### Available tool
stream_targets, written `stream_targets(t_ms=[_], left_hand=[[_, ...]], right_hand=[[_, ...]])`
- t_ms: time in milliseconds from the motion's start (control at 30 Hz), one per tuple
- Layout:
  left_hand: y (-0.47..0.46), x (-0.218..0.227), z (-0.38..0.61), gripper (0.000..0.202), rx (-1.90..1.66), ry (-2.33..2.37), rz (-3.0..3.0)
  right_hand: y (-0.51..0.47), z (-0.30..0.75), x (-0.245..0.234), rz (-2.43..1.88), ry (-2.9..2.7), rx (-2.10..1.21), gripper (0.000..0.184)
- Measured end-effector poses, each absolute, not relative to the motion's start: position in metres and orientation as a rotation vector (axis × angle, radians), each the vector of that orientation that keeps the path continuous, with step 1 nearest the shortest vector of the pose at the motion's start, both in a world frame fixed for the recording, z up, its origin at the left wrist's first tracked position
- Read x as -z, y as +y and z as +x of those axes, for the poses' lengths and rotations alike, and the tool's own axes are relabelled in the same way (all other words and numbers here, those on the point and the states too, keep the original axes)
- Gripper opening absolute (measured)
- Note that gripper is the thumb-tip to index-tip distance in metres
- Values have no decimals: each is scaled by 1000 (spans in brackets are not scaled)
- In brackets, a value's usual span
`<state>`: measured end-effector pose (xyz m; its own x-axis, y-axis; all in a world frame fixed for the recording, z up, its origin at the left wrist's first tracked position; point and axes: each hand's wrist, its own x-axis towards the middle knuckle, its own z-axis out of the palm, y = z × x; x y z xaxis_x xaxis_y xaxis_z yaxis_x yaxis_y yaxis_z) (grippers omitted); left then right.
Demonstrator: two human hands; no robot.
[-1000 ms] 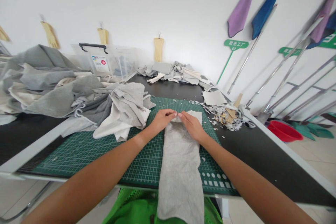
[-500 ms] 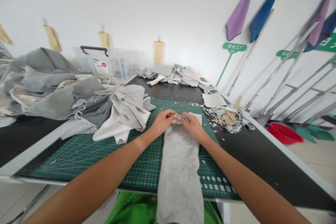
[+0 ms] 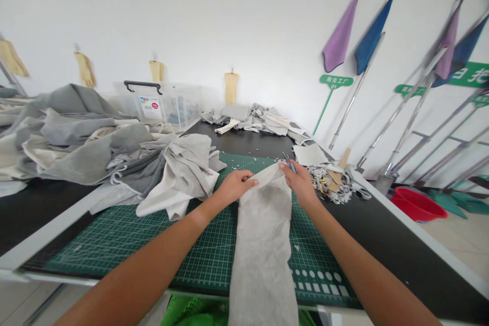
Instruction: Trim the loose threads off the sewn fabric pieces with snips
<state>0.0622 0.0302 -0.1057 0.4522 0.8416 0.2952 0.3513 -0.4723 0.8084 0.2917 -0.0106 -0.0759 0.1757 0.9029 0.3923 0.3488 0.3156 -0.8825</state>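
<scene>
A left hand (image 3: 237, 187), grip unclear, curls on a grey fabric strip (image 3: 263, 244); a right hand (image 3: 300, 183) pinches blue-handled snips (image 3: 289, 162); a green sign (image 3: 336, 80), upper right, reads 阳光工厂 01.

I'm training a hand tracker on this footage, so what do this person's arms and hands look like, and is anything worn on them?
The left hand and right hand are bare, with no gloves. The left forearm and right forearm are bare too, with no sleeves, and no watch or bracelet shows on either wrist.
</scene>
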Motion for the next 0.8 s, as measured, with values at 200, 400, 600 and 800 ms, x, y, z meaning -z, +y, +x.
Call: stream_targets(t_ms=[200, 400, 600, 800], left_hand=[[26, 83, 52, 34, -855, 996, 2142], [6, 23, 35, 23, -1018, 1030, 2158], [-35, -47, 0, 30, -825, 926, 1893], [-62, -71, -44, 39, -734, 982, 1579]], right_hand=[[-16, 315, 39, -1020, -1093, -559, 32], [-33, 339, -11, -838, -965, -457, 31], [-73, 347, -69, -727, -1031, -337, 23], [-119, 350, -103, -713, -1062, -286, 33]])
